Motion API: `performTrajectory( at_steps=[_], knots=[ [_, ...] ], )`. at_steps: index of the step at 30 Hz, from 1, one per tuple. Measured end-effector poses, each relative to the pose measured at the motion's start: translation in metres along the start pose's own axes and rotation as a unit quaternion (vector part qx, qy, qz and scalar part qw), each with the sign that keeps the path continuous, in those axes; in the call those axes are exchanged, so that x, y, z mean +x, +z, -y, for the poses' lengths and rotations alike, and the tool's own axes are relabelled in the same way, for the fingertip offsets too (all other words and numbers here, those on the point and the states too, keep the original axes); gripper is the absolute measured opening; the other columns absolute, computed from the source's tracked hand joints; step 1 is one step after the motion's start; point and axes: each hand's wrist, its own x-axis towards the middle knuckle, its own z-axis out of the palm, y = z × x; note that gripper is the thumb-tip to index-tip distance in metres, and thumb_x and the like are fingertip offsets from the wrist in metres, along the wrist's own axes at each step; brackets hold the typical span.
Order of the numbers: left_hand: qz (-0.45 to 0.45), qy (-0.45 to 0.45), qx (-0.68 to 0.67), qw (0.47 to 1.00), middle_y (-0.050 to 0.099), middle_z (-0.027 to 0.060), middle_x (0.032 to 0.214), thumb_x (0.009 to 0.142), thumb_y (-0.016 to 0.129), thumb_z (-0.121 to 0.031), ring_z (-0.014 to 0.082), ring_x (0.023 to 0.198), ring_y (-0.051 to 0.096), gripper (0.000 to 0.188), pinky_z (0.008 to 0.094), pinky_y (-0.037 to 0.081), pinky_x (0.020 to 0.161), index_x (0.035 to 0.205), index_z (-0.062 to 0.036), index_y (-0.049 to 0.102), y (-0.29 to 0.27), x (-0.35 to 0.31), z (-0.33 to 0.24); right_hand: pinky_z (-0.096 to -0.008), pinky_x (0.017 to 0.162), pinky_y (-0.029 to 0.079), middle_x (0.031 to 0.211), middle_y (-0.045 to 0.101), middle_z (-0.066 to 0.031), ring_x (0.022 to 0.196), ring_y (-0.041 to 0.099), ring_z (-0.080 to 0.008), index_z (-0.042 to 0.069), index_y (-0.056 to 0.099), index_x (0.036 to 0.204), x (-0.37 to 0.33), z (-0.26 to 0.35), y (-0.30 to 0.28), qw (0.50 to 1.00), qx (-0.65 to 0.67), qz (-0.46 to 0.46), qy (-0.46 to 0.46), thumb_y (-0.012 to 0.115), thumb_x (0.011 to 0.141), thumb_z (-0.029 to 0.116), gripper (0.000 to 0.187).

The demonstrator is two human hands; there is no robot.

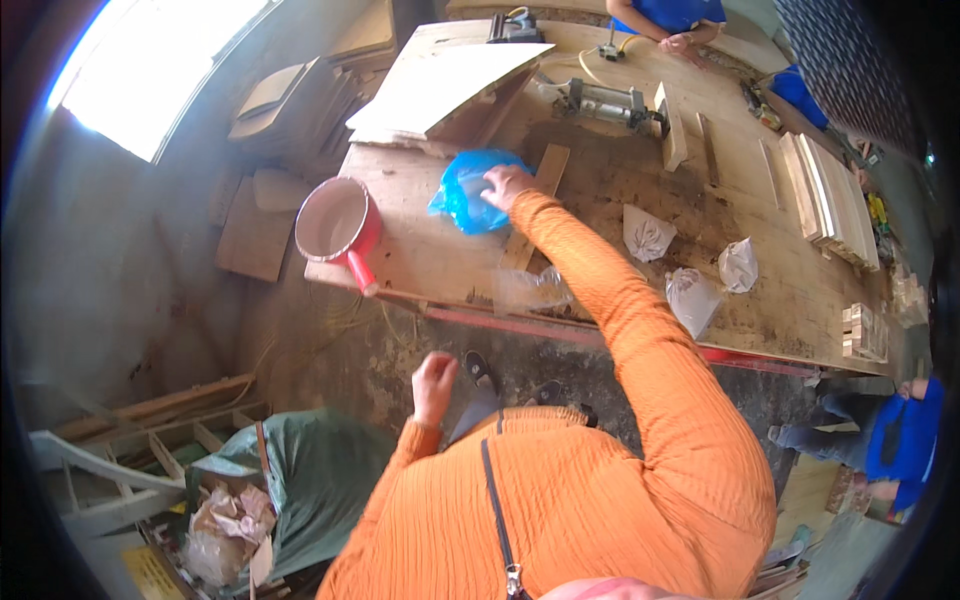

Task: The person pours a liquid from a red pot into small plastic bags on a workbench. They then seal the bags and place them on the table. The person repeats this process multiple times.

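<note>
My right hand point(508, 186) reaches across the wooden table with its fingers closed on the edge of a crumpled blue plastic bag point(466, 197). What the bag holds is hidden. Low in front of my body, off the table, my left hand point(434, 386) is curled, and nothing shows in it. A red-handled pot point(335, 222) stands left of the bag at the table's corner. Under my right forearm lies a clear plastic bag point(535, 288) by the near edge. Farther right sit three small tied bags of pale material: one bag point(648, 232), another point(738, 265), and a third point(692, 300).
Stacked boards point(440, 95) lie behind the blue bag. A pneumatic cylinder clamp point(610, 105) is mounted mid-table, and wooden strips point(815, 190) are piled at the right. One person point(670, 20) leans at the far side; another point(900, 440) is at right. A green sack point(310, 480) stands lower left.
</note>
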Motion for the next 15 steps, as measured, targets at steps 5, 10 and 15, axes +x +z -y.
performTrajectory(
  at_steps=[5,10,15],
  knots=[
    [-0.052,-0.138,-0.038,0.988,0.064,0.0059,0.072,0.083,0.066,-0.013,0.0093,0.066,0.059,0.013,0.0248,0.048,0.063,0.087,-0.0014,0.062,-0.018,-0.050,0.032,-0.0464,0.095,0.041,0.128,0.049,-0.0059,0.122,0.042,-0.0289,0.017,0.056,0.120,0.026,0.009,0.050,0.982,-0.158,0.052,0.093,0.070,0.073,0.044,0.056],
    [-0.053,-0.147,-0.033,0.987,0.063,0.0059,0.071,0.083,0.065,-0.011,0.0094,0.064,0.059,0.011,0.0242,0.048,0.062,0.087,-0.0011,0.062,-0.034,-0.049,0.044,-0.0400,0.074,0.050,0.088,0.066,-0.0070,0.085,0.063,-0.0280,0.017,0.069,0.086,0.026,-0.010,0.060,0.995,-0.020,-0.070,0.070,0.066,0.075,0.030,0.017],
    [-0.033,-0.108,-0.044,0.993,0.061,0.0046,0.069,0.084,0.064,-0.010,0.0087,0.062,0.056,0.010,0.0241,0.047,0.060,0.086,-0.0009,0.061,-0.035,-0.013,0.030,-0.0396,0.077,0.048,0.085,0.064,-0.0070,0.085,0.059,-0.0312,0.013,0.068,0.081,0.029,-0.013,0.038,0.978,-0.025,-0.207,0.001,0.065,0.075,0.025,0.013]
  ],
)
